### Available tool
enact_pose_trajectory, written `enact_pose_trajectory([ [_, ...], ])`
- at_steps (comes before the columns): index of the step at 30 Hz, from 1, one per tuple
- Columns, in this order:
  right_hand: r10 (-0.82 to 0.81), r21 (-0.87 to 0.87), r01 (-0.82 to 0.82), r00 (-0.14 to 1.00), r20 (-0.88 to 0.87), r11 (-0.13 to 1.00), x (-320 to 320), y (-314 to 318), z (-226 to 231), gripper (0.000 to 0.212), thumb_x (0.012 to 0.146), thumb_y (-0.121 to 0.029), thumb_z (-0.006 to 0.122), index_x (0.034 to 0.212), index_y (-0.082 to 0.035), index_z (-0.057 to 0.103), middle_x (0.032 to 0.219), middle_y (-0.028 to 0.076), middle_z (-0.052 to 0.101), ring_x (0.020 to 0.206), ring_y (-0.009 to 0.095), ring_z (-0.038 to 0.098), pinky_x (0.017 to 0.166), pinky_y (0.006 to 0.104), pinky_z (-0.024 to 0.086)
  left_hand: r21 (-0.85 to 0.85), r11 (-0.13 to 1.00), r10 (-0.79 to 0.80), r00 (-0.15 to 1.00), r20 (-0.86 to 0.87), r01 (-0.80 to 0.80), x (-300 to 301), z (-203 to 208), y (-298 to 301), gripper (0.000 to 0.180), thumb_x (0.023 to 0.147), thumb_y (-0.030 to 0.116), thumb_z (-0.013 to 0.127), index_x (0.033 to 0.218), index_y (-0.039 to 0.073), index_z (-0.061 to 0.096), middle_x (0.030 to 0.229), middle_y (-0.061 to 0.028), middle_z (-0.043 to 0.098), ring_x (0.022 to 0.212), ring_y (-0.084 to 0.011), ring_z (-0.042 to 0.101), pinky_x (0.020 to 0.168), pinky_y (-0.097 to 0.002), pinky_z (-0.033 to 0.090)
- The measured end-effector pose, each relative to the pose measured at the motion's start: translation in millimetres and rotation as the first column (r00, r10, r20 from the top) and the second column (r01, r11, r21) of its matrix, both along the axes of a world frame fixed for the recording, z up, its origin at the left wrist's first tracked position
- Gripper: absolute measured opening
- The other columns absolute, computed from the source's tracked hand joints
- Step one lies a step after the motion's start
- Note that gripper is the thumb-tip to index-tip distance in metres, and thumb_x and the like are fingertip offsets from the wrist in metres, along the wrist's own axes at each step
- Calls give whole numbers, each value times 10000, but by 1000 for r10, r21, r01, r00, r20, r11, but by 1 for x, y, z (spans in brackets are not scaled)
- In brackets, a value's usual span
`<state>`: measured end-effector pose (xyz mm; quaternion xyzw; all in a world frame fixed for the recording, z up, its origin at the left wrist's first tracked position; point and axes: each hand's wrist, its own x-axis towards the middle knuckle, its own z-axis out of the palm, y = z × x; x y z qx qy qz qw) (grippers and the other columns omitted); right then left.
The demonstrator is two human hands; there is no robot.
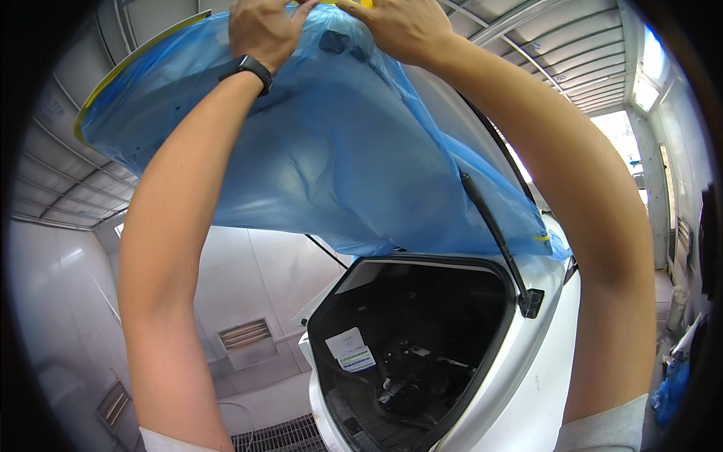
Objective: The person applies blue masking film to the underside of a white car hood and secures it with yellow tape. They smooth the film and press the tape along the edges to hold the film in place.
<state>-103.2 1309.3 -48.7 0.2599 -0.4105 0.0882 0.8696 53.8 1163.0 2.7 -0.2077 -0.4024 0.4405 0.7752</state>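
Already, yellow tape (92, 99) edged blue film (301, 169) leftward, its top, at left hand (263, 32) and right hand (408, 29) (pinching? couldn't tell), seemingly unfinished.

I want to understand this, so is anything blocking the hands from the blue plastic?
Nothing visible is. The left hand and right hand, partly out of view, are up at the top of the blue plastic.

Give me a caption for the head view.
Left hand and right hand at yellow tape and blue film above the open trunk of a white car.
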Motion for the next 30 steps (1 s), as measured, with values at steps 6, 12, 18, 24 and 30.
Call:
enact_pose_trajectory([
  [6,23,23,-26,992,121,999,7,-13,16,331,1020,-236,449,1197,-156,718,816,112,713,826,282,702,937,445,423,138,981,131,990,47,-136,2,12,6,150,838,235,782,805,93,746,927,-92,708,950,-318,665,866,-448,511],
  [12,29,-4,-29,988,151,1000,14,-17,22,353,1024,-267,457,1249,-190,718,863,69,741,920,232,715,988,439,416,242,961,130,991,34,-134,-2,11,12,185,843,280,777,804,102,746,884,-116,733,868,-343,708,780,-464,557],
  [18,59,8,-63,963,264,998,20,-14,14,461,968,-263,504,1413,-247,626,869,62,744,877,229,729,1045,452,393,249,957,146,989,36,-150,2,10,15,199,845,291,764,805,97,746,865,-140,739,835,-365,715,758,-473,564],
  [24,75,4,-78,969,234,997,20,-13,8,465,956,-248,511,1409,-250,619,884,58,746,881,239,732,1048,454,393,281,947,139,988,75,-154,6,7,20,192,845,279,759,806,92,741,870,-155,740,857,-377,713,766,-483,564],
  [30,38,-30,-33,979,200,999,22,-17,17,412,962,-245,518,1343,-234,673,943,75,753,988,244,723,1049,469,396,256,944,207,978,33,-208,4,7,18,182,845,258,768,805,86,724,913,-147,740,894,-387,710,789,-494,565],
])
